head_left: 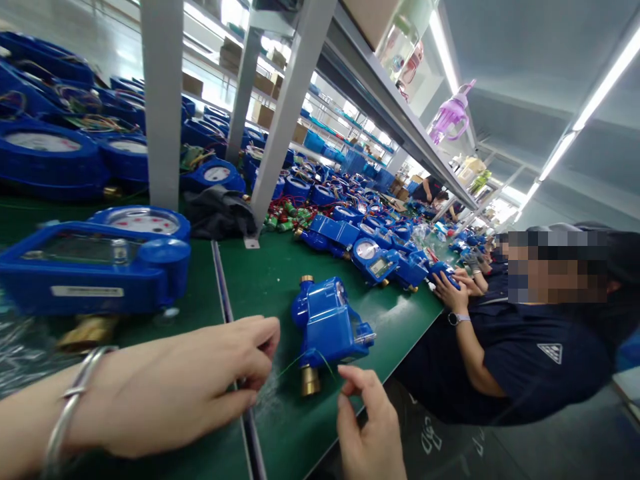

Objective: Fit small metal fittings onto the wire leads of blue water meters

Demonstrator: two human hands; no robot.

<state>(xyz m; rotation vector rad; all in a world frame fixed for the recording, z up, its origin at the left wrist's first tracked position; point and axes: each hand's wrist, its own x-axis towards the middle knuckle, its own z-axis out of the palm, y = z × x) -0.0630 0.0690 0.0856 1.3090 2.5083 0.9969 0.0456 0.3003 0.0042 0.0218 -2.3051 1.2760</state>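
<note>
Two hands pinch a thin green wire at a blue water meter on a green surface.

The left hand, at the lower left of the frame with a silver bangle on its wrist, has its fingers curled nearly shut on one end of the wire; the right hand, at the bottom centre, pinches the other end between thumb and forefinger. The blue water meter lies just above them at frame centre, its brass fitting pointing at the hands. A larger blue meter sits at the left on the surface, near grey shelf posts. More meters crowd the middle right, where a co-worker's hand rests among them.
</note>
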